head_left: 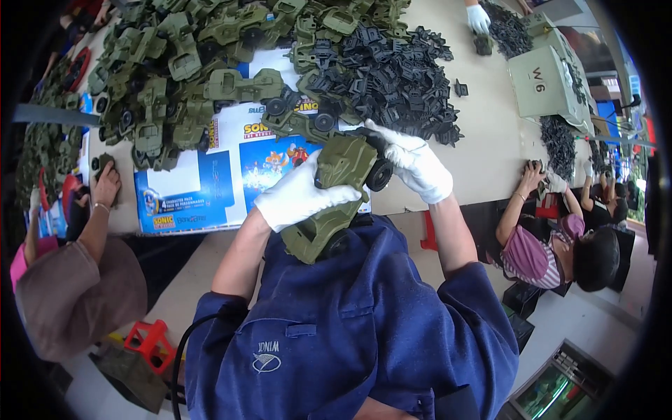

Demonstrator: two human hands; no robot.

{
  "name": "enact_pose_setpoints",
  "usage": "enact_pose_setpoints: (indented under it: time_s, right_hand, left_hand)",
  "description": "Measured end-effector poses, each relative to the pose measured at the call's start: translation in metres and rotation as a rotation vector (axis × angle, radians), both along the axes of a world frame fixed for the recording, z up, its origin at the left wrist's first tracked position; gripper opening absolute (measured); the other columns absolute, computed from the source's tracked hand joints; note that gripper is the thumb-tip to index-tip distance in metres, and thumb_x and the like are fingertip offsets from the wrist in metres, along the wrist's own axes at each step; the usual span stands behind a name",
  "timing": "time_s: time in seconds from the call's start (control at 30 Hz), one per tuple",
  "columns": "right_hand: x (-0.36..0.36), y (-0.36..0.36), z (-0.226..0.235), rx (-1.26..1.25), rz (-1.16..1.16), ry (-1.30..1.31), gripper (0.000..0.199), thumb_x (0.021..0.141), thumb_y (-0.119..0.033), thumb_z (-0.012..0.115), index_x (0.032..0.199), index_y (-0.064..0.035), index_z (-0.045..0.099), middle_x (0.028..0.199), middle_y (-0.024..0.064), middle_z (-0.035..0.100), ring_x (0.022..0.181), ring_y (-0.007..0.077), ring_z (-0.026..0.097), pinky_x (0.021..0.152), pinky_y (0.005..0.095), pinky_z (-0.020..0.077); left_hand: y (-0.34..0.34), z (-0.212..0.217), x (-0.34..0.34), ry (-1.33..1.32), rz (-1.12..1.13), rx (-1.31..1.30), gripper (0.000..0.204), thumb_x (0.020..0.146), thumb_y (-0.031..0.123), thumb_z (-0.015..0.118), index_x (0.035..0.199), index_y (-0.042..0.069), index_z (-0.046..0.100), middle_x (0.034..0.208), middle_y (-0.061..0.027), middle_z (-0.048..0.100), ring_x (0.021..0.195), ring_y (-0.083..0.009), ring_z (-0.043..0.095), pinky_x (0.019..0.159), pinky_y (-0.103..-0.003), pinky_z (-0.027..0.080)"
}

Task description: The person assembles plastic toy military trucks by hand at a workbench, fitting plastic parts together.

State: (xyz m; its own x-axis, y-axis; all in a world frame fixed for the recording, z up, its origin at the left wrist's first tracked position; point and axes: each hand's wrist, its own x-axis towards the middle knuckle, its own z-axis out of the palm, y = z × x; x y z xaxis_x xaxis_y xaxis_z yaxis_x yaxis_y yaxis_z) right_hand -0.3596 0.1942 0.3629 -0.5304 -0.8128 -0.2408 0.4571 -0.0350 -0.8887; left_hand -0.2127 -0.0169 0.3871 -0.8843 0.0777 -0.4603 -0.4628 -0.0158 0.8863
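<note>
A toy jeep (pixel 346 159) in olive-green plastic with black wheels is held tilted in front of my chest, over the table's near edge. My left hand (pixel 302 194), in a white glove, is wrapped round the middle of its body. At its far right end, the gloved fingers of my right hand (pixel 420 166) are closed on a small black part (pixel 376 140), above a black wheel (pixel 380 175). My right fingertips partly cover that black part, so its exact shape cannot be made out.
Olive toy jeep bodies (pixel 234 87) lie heaped at the far left on printed blue-and-white cardboard (pixel 185 192). A pile of small black plastic parts (pixel 399 84) sits beyond my right hand. A grey-green bin (pixel 542 87) stands far right. Co-workers' hands (pixel 106 185) work on both sides.
</note>
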Motion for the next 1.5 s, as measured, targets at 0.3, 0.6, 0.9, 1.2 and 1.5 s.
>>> enact_pose_setpoints:
  time_s: [0.3,0.6,0.9,1.2,1.5]
  right_hand:
    - [-0.012,0.040,-0.007,-0.119,0.039,-0.171,0.061,0.090,-0.023,0.069,0.138,0.0075,0.047,0.142,0.0129,0.051,0.127,0.0179,0.049,0.107,0.0302,0.0373]
    - [-0.027,0.063,-0.007,-0.142,0.058,-0.107,0.067,0.090,-0.031,0.069,0.140,0.0068,0.044,0.144,0.0134,0.049,0.129,0.0214,0.049,0.110,0.0350,0.0367]
    - [-0.062,0.071,-0.011,0.079,0.251,0.379,0.051,0.091,-0.020,0.066,0.136,0.0006,0.053,0.141,0.0139,0.052,0.131,0.0220,0.047,0.109,0.0327,0.0366]
    - [-0.048,0.059,0.002,0.074,0.181,0.949,0.110,0.051,-0.035,0.091,0.142,0.0001,0.040,0.145,0.0213,0.044,0.135,0.0369,0.042,0.112,0.0417,0.0341]
    - [0.009,0.038,-0.011,-0.075,-0.194,0.812,0.087,0.076,-0.048,0.075,0.137,0.0041,0.043,0.135,0.0233,0.052,0.126,0.0364,0.051,0.107,0.0425,0.0377]
  left_hand:
    - [0.055,0.015,-0.014,-0.048,0.123,0.106,0.072,0.077,0.037,0.082,0.130,-0.002,0.052,0.114,-0.0106,0.068,0.101,-0.0160,0.065,0.089,-0.029,0.052]
    - [0.088,0.013,-0.025,-0.055,0.169,0.144,0.072,0.077,0.034,0.083,0.131,-0.003,0.052,0.112,-0.0097,0.068,0.099,-0.0136,0.065,0.087,-0.028,0.053]
    - [0.095,0.010,-0.030,-0.035,0.181,-0.036,0.079,0.073,0.042,0.084,0.128,-0.004,0.052,0.115,-0.0127,0.067,0.102,-0.0179,0.065,0.091,-0.030,0.051]
    - [0.105,-0.024,-0.048,0.438,0.364,-0.290,0.087,0.083,0.053,0.069,0.141,-0.004,0.036,0.122,-0.0203,0.062,0.115,-0.0342,0.059,0.103,-0.037,0.042]
    - [0.108,-0.022,-0.049,0.797,0.439,-0.438,0.061,0.084,0.043,0.069,0.122,-0.002,0.055,0.114,-0.0190,0.060,0.108,-0.0339,0.060,0.094,-0.040,0.046]
